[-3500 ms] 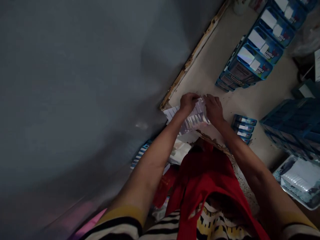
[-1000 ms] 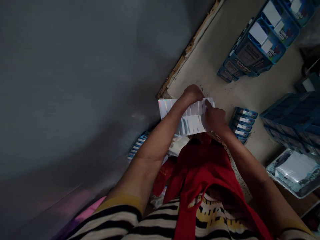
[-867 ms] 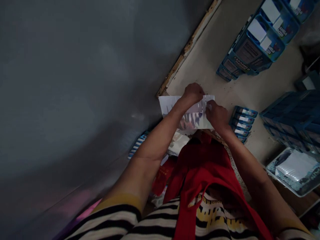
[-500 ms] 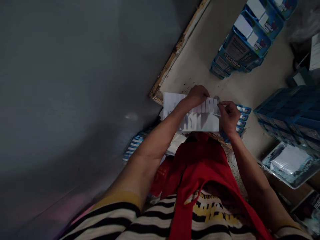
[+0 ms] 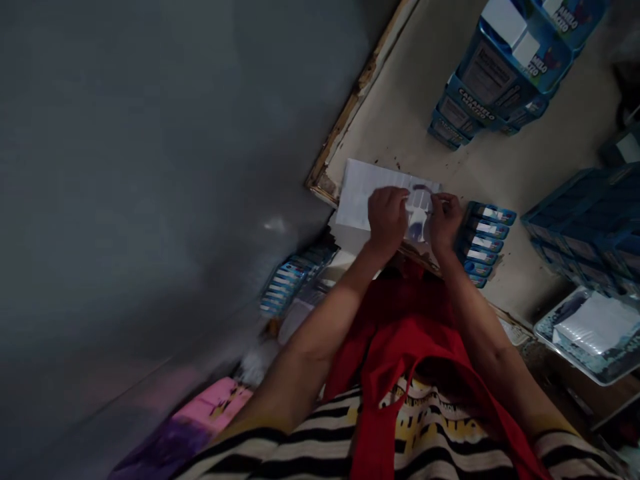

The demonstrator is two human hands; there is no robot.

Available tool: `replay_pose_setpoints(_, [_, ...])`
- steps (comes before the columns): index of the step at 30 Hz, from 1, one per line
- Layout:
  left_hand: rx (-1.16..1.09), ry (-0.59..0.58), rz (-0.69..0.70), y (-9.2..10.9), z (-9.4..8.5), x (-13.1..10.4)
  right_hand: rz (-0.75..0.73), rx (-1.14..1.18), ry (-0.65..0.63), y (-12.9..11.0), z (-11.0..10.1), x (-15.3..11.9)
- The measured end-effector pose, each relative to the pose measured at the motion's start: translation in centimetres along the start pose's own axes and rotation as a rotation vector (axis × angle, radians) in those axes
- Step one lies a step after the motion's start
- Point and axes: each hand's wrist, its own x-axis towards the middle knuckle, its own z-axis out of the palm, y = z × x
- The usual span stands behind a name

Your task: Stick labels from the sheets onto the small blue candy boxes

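Note:
A white sheet (image 5: pixel 367 190) lies at the near corner of the table, partly under my left hand. Between my two hands is a clear, shiny strip (image 5: pixel 419 212) with pale bands on it. My left hand (image 5: pixel 389 217) pinches the strip's left end, fingers closed. At its right end, my right hand (image 5: pixel 445 220) has its thumb and fingers pressed together on it. Just right of my right hand stands a row of small blue packs (image 5: pixel 484 243) with white labels.
Stacked blue boxes (image 5: pixel 480 100) stand at the back of the table (image 5: pixel 400 120). More blue boxes (image 5: pixel 590 227) are at the right, above a clear tray (image 5: pixel 575 360) holding a white bundle. A grey wall (image 5: pixel 150 167) fills the left, with blue packs (image 5: pixel 285 287) low beside it.
The sheet now lies flatter on the table, shifted away from my right hand. My left hand has turned and come nearer, and the shiny strip is now between both hands. The view has shifted slightly.

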Motion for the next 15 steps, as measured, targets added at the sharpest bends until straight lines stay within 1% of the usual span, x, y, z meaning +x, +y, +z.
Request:
replay_pose_setpoints(2, [0.011, -0.059, -0.038, -0.3, 2.2, -2.4, 0.026, 0.016, 0.039, 0.4, 0.9, 0.6])
replay_pose_setpoints(3, [0.024, -0.104, -0.044, -0.4, 3.3, -3.1, 0.022, 0.009, 0.039, 0.6, 1.1, 0.8])
replay_pose_setpoints(5, [0.044, -0.180, -0.038, -0.5, 5.3, -3.6, 0.015, -0.013, 0.051, 0.8, 1.2, 1.0])
replay_pose_setpoints(6, [0.043, -0.205, -0.032, -0.4, 6.0, -3.6, 0.019, -0.024, 0.057, 0.8, 1.1, 1.2])
replay_pose_setpoints(8, [0.026, -0.232, -0.015, -0.4, 6.7, -3.3, 0.042, -0.035, 0.062, 0.6, 1.0, 1.6])
replay_pose_setpoints(11, [0.024, -0.240, -0.015, -0.4, 6.8, -3.1, 0.061, -0.027, 0.048, -0.4, 0.3, 2.1])
replay_pose_setpoints(13, [0.058, -0.244, -0.026, -0.4, 6.9, -3.1, 0.016, -0.007, 0.079, -1.5, -0.8, 1.8])
replay_pose_setpoints(15, [0.097, -0.243, -0.030, -0.3, 7.1, -3.1, -0.044, 0.047, 0.140, -2.8, -2.7, 0.6])
